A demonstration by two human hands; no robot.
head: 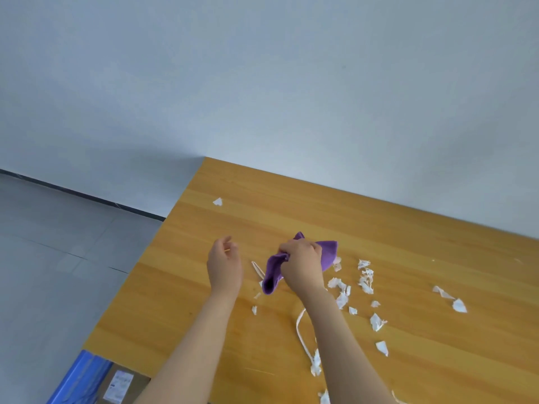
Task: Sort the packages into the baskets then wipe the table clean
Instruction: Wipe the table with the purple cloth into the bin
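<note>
Many scraps (pixel 366 277) litter the bench (pixel 379 228).
My right fingers (pixel 287 252) clench the cloth (pixel 329 252) mid-bench; my left fingers (pixel 227 241) hang loose beside it, empty.

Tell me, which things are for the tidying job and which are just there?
For the job: purple cloth, gripped by the right hand; white paper scraps; wooden table; blue basket and the labelled package against it.
Just there: grey floor; pale wall; left hand, holding nothing.
</note>
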